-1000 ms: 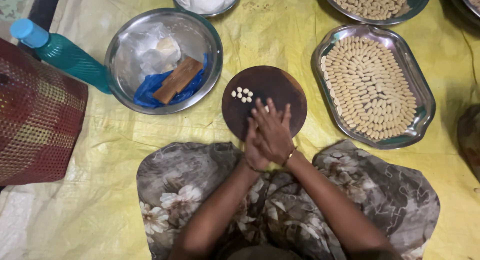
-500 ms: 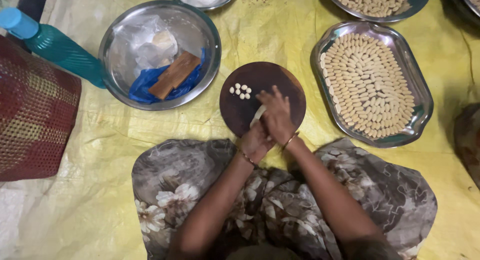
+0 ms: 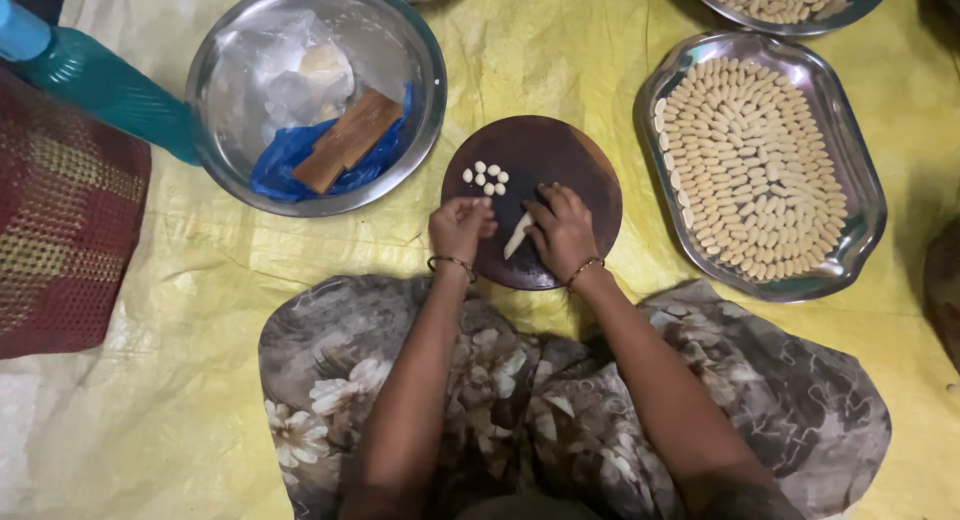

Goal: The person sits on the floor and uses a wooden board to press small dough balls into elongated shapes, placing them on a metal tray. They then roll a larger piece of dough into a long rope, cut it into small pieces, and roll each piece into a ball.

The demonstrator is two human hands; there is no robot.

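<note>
A round dark wooden board (image 3: pixel 545 155) lies on the yellow sheet in front of my lap. Several small white dough pieces (image 3: pixel 487 177) sit in a cluster on its left part. A short roll of white dough (image 3: pixel 517 236) lies on the board between my hands. My right hand (image 3: pixel 562 230) rests on the board with its fingers against the roll. My left hand (image 3: pixel 461 228) is at the board's left edge, fingers curled, its fingertips close to the roll's end; whether it pinches dough I cannot tell. Both wrists wear thin bangles.
A steel tray (image 3: pixel 858 180) at the right holds several rows of shaped dough pieces. A steel bowl (image 3: pixel 422 90) at the upper left holds plastic, a blue bag and a wooden block. A teal bottle (image 3: pixel 90 75) and a red woven mat (image 3: pixel 65 230) lie left.
My hands, pressed together over the board a second ago, have come apart. The left has moved to the board's left edge and the dough roll now shows between them.
</note>
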